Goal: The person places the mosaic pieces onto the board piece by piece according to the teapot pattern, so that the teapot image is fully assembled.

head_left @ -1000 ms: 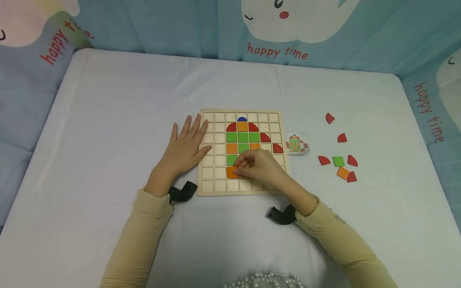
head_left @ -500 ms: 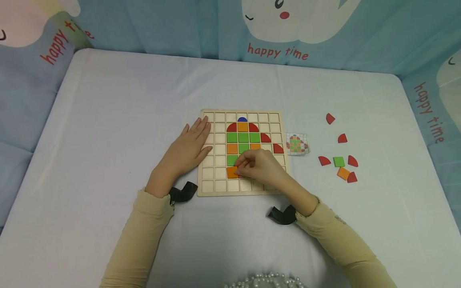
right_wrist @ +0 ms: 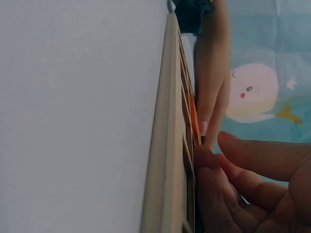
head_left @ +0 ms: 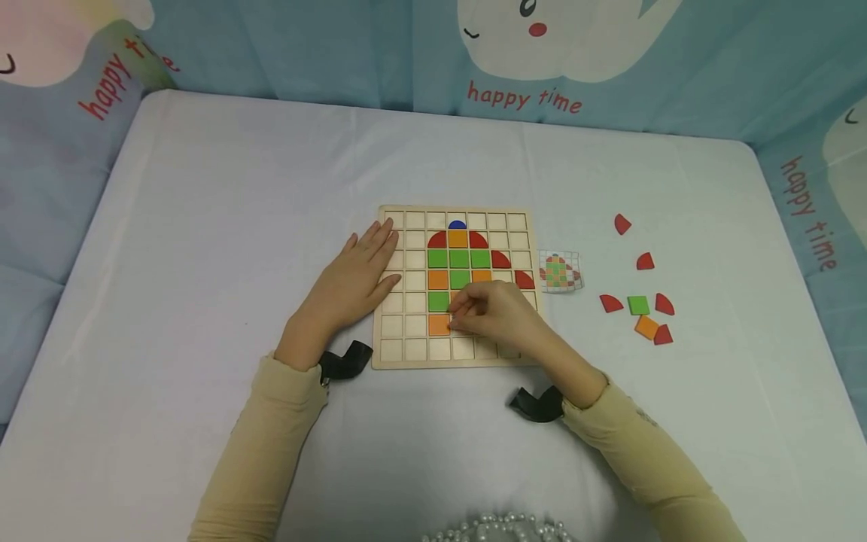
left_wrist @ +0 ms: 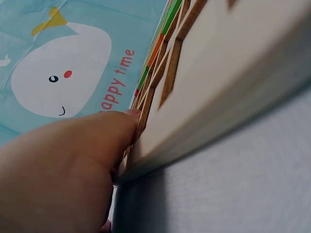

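Note:
A wooden grid board [head_left: 393,350] lies on the white table, with green, orange, red and blue tiles in its cells. My left hand [head_left: 348,286] rests on the board's left edge, fingers straight. In the left wrist view its thumb [left_wrist: 97,138] lies along the rim. My right hand [head_left: 497,316] hovers over the lower middle of the board, just right of an orange square tile [head_left: 439,325] that sits in a cell below a green tile [head_left: 438,302]. In the right wrist view the thumb [right_wrist: 248,153] stands apart from the bent fingers, with nothing visible between. This hand hides several cells.
A small pattern card [head_left: 560,272] lies at the board's right edge. Farther right are loose red quarter-circle tiles [head_left: 611,303], a green square [head_left: 638,305] and an orange square [head_left: 646,327]. A string of white beads [head_left: 501,527] lies at the near edge.
My left hand's spread fingers have drawn together and slid slightly onto the board. My right fingertips have come off the orange tile, moving a little right, and it now lies in its cell.

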A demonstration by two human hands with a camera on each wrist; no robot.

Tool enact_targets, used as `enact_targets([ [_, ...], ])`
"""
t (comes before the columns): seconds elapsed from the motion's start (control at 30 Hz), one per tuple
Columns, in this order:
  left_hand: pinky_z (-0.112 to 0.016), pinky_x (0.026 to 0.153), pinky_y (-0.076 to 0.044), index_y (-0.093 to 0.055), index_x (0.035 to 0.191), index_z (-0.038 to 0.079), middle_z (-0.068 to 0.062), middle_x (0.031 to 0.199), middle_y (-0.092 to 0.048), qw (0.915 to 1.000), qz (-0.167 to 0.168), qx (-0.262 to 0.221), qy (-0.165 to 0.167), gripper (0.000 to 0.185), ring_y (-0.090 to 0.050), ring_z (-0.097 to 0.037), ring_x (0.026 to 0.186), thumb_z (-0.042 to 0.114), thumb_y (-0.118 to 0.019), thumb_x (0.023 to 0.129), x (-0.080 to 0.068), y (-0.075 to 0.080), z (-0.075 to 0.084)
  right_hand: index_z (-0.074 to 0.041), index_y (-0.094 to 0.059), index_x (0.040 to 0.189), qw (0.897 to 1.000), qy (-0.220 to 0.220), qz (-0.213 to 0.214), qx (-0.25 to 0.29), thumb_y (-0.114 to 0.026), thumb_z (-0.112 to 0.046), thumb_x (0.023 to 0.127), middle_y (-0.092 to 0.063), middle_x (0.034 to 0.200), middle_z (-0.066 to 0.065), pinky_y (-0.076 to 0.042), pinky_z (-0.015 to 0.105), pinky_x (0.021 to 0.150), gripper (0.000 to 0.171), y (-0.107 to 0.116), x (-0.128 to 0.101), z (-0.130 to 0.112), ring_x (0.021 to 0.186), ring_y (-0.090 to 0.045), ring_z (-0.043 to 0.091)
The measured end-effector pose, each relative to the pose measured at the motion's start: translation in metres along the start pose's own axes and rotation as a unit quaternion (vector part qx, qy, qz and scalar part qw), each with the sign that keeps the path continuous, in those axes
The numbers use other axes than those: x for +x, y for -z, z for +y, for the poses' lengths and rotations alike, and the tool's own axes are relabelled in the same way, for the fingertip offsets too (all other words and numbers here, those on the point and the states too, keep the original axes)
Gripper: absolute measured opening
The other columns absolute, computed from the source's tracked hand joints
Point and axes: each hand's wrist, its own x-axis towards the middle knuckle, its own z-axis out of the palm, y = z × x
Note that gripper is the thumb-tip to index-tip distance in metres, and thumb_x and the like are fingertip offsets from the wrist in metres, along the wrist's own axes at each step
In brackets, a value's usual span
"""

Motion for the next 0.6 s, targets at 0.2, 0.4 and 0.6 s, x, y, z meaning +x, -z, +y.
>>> enact_targets([
  [0.2, -0.046, 0.114, -0.007, -0.02, 0.148, -0.004, -0.016, 0.156, -0.01, 1.0, -0.007, -0.003, 0.001, 0.064, -0.006, -0.028, 0.143, 0.03, -0.044, 0.099, 0.001, 0.001, 0.0, -0.005, -0.071, 0.088, 1.0, -0.016, 0.007, 0.005, -0.074, -0.008, 0.08, -0.065, 0.075, 0.0, -0.049, 0.026, 0.067, 0.009, 0.007, -0.005, 0.004, 0.068, -0.06, 0.013],
  [0.4, -0.046, 0.114, -0.006, -0.017, 0.148, -0.005, -0.016, 0.156, -0.007, 0.9995, -0.029, -0.008, 0.007, 0.063, -0.004, -0.029, 0.143, 0.028, -0.044, 0.1, 0.001, 0.004, 0.001, -0.003, -0.071, 0.089, 1.0, -0.015, 0.019, 0.02, -0.072, -0.005, 0.081, -0.066, 0.078, 0.002, -0.049, 0.025, 0.067, 0.009, 0.015, -0.012, 0.01, 0.068, -0.061, 0.014],
  [0.6, -0.046, 0.114, -0.006, -0.016, 0.148, -0.004, -0.016, 0.156, -0.007, 0.9989, -0.045, -0.008, 0.013, 0.064, -0.003, -0.029, 0.143, 0.028, -0.044, 0.1, 0.002, 0.006, 0.002, -0.002, -0.071, 0.089, 0.999, -0.016, 0.029, 0.022, -0.072, -0.003, 0.081, -0.065, 0.074, 0.003, -0.048, 0.022, 0.063, 0.008, 0.02, -0.016, 0.015, 0.066, -0.059, 0.015],
])
